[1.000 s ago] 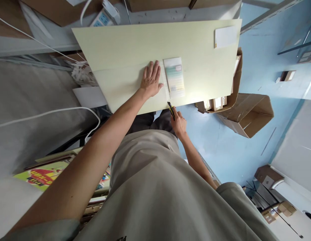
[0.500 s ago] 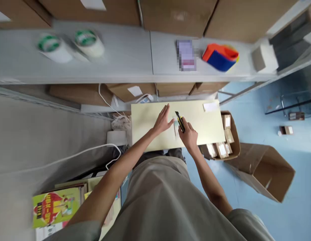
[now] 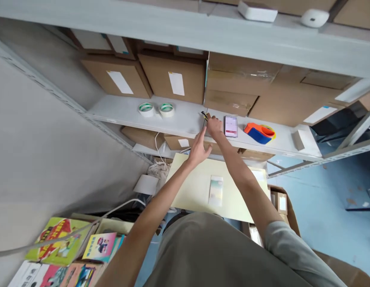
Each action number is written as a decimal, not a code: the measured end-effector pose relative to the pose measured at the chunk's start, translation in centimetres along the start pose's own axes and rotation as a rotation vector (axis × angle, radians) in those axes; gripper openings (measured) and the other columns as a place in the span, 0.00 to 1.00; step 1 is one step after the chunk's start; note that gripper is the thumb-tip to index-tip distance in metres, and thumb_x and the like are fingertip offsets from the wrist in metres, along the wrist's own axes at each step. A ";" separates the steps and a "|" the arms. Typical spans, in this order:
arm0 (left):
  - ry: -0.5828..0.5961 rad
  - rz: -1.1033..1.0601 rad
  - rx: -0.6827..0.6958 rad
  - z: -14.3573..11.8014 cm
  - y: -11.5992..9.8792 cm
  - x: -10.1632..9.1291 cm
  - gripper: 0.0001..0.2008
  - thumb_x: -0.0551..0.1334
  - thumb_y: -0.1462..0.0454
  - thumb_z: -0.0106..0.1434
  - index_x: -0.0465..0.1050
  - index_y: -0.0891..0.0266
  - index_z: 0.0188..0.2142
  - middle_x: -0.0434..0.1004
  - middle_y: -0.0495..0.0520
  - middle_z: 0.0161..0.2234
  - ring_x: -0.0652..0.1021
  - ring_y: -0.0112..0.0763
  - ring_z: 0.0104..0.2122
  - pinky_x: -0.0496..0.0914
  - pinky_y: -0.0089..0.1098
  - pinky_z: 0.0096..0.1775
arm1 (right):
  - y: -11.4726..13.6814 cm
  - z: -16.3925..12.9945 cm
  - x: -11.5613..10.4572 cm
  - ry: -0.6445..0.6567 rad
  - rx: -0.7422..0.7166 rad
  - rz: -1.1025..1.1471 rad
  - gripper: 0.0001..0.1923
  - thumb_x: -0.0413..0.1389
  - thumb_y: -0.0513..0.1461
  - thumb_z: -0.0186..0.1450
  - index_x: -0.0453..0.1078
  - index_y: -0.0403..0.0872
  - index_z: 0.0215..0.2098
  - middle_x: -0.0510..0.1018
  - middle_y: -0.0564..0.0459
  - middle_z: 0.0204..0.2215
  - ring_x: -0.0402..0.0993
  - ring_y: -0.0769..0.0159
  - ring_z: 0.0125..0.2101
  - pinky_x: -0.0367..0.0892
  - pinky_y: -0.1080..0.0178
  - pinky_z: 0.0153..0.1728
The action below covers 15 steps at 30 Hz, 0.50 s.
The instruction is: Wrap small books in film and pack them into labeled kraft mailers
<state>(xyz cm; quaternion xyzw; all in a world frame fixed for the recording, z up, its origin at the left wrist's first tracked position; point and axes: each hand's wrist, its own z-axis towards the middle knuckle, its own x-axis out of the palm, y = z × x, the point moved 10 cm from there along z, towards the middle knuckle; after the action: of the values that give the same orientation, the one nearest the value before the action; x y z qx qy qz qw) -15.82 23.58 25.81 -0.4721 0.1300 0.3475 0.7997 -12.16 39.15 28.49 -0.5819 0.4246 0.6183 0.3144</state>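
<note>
Two tape rolls point(image 3: 156, 109) sit on the left part of the grey shelf point(image 3: 119, 113). Further right, the left hand point(image 3: 198, 148) is raised with its fingers spread and empty, just below the shelf's edge and above the pale board point(image 3: 191, 187). The right hand point(image 3: 214, 124) rests on the shelf, closed around a yellow-and-black utility knife point(image 3: 204, 116) whose tip points up and left. Just beside it lies a phone point(image 3: 231, 126), then an orange-and-blue tape dispenser point(image 3: 259, 133).
</note>
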 end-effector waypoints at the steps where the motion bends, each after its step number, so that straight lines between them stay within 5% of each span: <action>1: 0.010 0.002 -0.032 -0.3 0.0 0.2 0.45 0.62 0.61 0.77 0.43 0.58 0.87 0.62 0.68 0.82 0.67 0.54 0.80 0.69 0.56 0.78 | 0.1 1.0 0.3 0.001 -0.015 0.008 0.34 0.47 0.30 0.79 0.59 0.41 0.82 0.79 0.26 0.67 0.80 0.45 0.65 0.73 0.49 0.63; 5: 0.069 0.022 -0.179 -4.3 1.9 2.2 0.42 0.62 0.60 0.77 0.51 0.58 0.85 0.67 0.67 0.80 0.70 0.53 0.78 0.70 0.55 0.77 | 0.1 1.9 0.7 -0.101 -0.069 0.069 0.33 0.45 0.29 0.79 0.63 0.36 0.80 0.76 0.23 0.68 0.74 0.43 0.68 0.65 0.44 0.69; 9: 0.249 0.057 -0.447 -13.1 6.6 6.8 0.34 0.63 0.64 0.75 0.66 0.64 0.78 0.75 0.69 0.73 0.78 0.53 0.72 0.73 0.51 0.74 | -1.0 -4.8 2.9 -0.321 -0.189 0.227 0.29 0.43 0.37 0.84 0.66 0.43 0.79 0.74 0.31 0.70 0.69 0.42 0.69 0.64 0.43 0.71; 12: 0.533 0.056 -0.718 -21.7 9.5 12.0 0.28 0.63 0.68 0.74 0.73 0.66 0.71 0.82 0.69 0.66 0.87 0.48 0.57 0.79 0.46 0.65 | -4.1 -13.0 10.1 -0.216 -0.178 0.374 0.26 0.43 0.42 0.86 0.73 0.46 0.73 0.78 0.35 0.65 0.73 0.45 0.66 0.68 0.47 0.69; 15: 0.694 0.058 -0.840 -27.6 10.1 16.2 0.21 0.66 0.70 0.69 0.80 0.64 0.61 0.87 0.66 0.57 0.88 0.45 0.47 0.81 0.43 0.58 | -9.9 -21.1 20.4 0.067 0.078 0.484 0.23 0.48 0.41 0.83 0.75 0.43 0.69 0.82 0.34 0.61 0.78 0.47 0.62 0.74 0.51 0.63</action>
<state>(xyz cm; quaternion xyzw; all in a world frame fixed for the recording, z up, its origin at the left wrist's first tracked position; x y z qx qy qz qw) -7.61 10.43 -3.90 -0.8341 0.2493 0.2150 0.4425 3.59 22.56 7.62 -0.4710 0.5851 0.6392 0.1652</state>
